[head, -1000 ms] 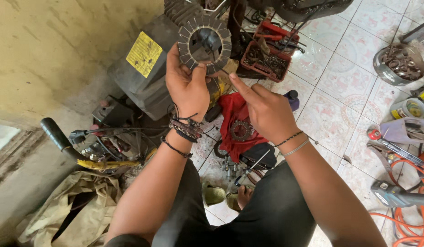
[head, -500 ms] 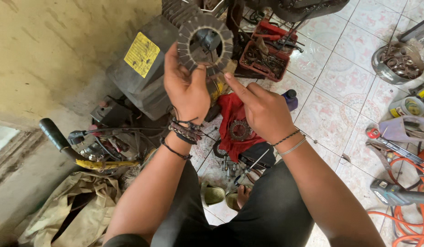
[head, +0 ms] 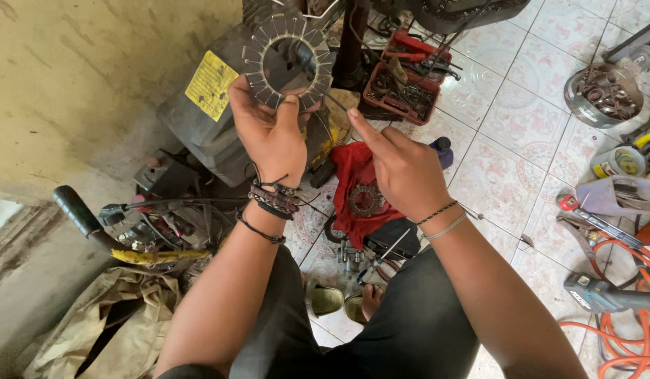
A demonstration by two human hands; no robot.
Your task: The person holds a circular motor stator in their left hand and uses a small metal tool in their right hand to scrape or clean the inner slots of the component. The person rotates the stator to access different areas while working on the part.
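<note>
Looking down from the head camera at two bare arms reaching out over a messy tiled floor. Holding up a round metal ring with teeth (head: pixel 288 64) at about 11 o'clock from the middle of the picture, in the left hand (head: pixel 272 137), with the thumb and fingers closed around the ring's bottom edge. Showing a big hole in the middle of the ring and flat teeth sticking out all around it. Wearing dark bracelets (head: pixel 272 200) on the left wrist. Pinching something thin and dark near the ring's lower right edge with the right hand (head: pixel 402 168), at about 1 o'clock from the middle, fingers pressed together and pointing up toward the ring; too small to tell what the thin thing is. Wearing thin bands (head: pixel 444 217) on the right wrist. Sitting behind the ring, a grey machine with a yellow sticker (head: pixel 211 85) at 10 o'clock. Lying under the hands, a red cloth (head: pixel 356 179) with a small round toothed part (head: pixel 366 200) resting on it. Sitting at 12 o'clock, a red tray of tools (head: pixel 402 88). Sitting far off at 2 o'clock, a round metal bowl full of small parts (head: pixel 602 91). Curling at 4 o'clock, an orange cord (head: pixel 620 337) beside a grey power tool (head: pixel 606 298). Lying at 8 o'clock, a black handle (head: pixel 76 210) and a crumpled tan bag (head: pixel 107 330).
</note>
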